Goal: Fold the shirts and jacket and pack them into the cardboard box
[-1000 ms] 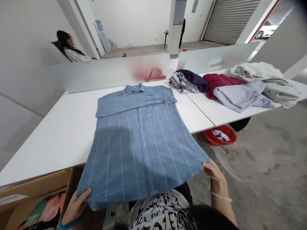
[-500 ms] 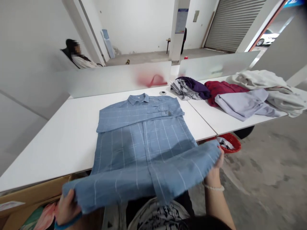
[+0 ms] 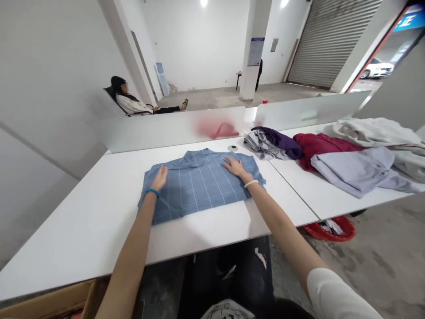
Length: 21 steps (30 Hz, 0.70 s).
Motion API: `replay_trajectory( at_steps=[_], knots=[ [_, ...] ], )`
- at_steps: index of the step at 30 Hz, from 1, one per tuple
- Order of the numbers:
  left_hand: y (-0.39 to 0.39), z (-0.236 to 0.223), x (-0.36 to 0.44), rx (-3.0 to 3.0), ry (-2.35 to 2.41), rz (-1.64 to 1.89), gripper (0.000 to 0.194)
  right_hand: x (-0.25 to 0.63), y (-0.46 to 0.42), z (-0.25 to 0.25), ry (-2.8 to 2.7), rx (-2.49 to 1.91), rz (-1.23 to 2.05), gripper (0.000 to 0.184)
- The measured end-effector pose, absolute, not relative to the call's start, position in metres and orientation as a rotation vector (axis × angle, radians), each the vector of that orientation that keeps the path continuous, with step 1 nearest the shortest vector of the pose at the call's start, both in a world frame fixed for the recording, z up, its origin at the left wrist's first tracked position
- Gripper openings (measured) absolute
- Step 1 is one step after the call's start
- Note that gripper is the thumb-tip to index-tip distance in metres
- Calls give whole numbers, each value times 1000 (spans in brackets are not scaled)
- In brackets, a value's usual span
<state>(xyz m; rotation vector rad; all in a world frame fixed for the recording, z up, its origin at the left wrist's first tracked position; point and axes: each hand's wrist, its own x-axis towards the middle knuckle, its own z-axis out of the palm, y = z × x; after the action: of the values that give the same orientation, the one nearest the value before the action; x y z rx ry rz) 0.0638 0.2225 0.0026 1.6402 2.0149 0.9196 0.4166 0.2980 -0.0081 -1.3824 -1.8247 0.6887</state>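
Note:
A blue checked shirt [image 3: 199, 186] lies on the white table [image 3: 83, 212], its lower part folded up over the upper part, with the collar at the far edge. My left hand [image 3: 160, 178] rests on the left side of the shirt, fingers stretched out and pointing away from me. On the upper right of the shirt lies my right hand [image 3: 235, 167], spread flat with the palm down. Neither hand grips the cloth.
To the right lie a purple and grey garment bundle [image 3: 274, 144], a red garment [image 3: 325, 146], a lavender garment [image 3: 358, 168] and pale clothes [image 3: 375, 133]. Frosted dividers [image 3: 179, 128] line the back. A red basket [image 3: 345, 230] and a cardboard box [image 3: 66, 303] stand below. A person [image 3: 133, 104] sits beyond.
Both hands have carried the shirt's hem away from me and up over the upper part, and let go of it. The view has tilted slightly upward.

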Motion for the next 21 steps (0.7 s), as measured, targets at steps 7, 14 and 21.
replay_trajectory(
  at_steps=[7,14,21],
  knots=[
    [226,-47,76,1844,2163,571,61,416,305,-43,-2163,-1643,456,55],
    [187,-43,79,1964,2189,359,61,430,276,-55,-2377,-1784,241,59],
    [184,-9,70,2112,2167,166,54,466,243,-36,-2359,-1805,225,51]
  ],
)
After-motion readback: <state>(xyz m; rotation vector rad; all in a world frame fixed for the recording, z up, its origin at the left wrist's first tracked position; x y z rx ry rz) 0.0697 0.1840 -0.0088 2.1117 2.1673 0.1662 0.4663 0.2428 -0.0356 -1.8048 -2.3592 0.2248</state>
